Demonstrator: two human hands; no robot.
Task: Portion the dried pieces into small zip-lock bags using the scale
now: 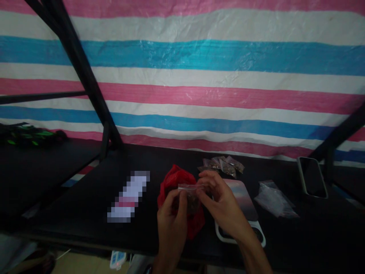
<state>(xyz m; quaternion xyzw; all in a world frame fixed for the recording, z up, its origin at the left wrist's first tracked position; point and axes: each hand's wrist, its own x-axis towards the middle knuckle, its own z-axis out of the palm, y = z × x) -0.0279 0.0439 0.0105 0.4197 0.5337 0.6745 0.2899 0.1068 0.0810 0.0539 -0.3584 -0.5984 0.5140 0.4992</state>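
Between my two hands is a small clear zip bag (191,187) with dark contents, held above a red plastic bag (176,176). My left hand (172,217) pinches the left end of its top edge between thumb and fingers. At the right end, my right hand (221,199) has its thumb and fingertips closed on the same edge. A white kitchen scale (242,194) with a shiny metal plate lies partly behind my right hand and wrist. Beyond it, several filled zip bags (226,166) are heaped. The red bag's inside is mostly hidden by my hands.
Flat clear bags (274,199) lie right of the scale, with a phone (313,178) farther right. A blurred-out paper strip (129,196) is on the black table (85,217) at left. Black metal posts (85,72) stand before a striped sheet (216,53). A green-black toy car (31,134) sits far left.
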